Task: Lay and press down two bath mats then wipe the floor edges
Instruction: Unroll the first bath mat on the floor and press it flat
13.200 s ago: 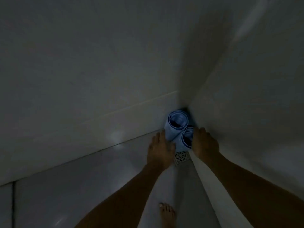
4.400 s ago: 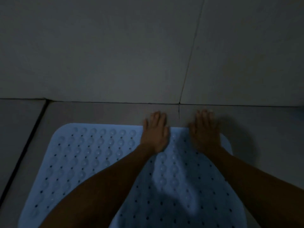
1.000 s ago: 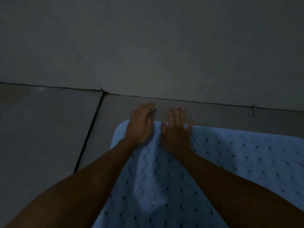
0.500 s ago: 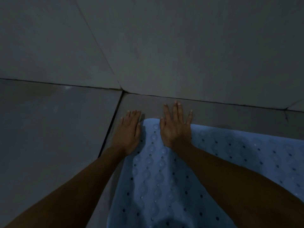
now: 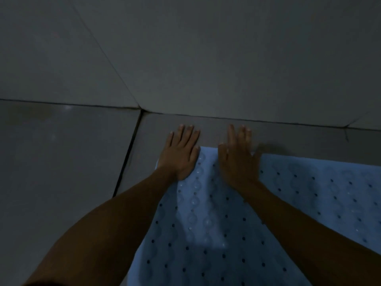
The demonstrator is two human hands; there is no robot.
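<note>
A light blue bath mat (image 5: pixel 206 219) with small holes and round bumps lies flat on the grey floor, reaching to the lower right. My left hand (image 5: pixel 180 153) rests palm down on the mat's far left corner, fingers stretched over the edge onto the tile. My right hand (image 5: pixel 237 157) lies flat beside it on the far edge, fingers together and pointing at the wall. Both hands are empty. A second mat is not in sight.
The tiled wall (image 5: pixel 206 58) rises just beyond my fingertips, meeting the floor along a dark joint (image 5: pixel 247 120). A dark grout line (image 5: pixel 127 155) runs down the floor tiles left of the mat. The room is dim.
Over the last second both hands have stayed flat on the mat's far left corner; the left hand slid off toward the left edge and back on, and the hands now sit a little further apart.
</note>
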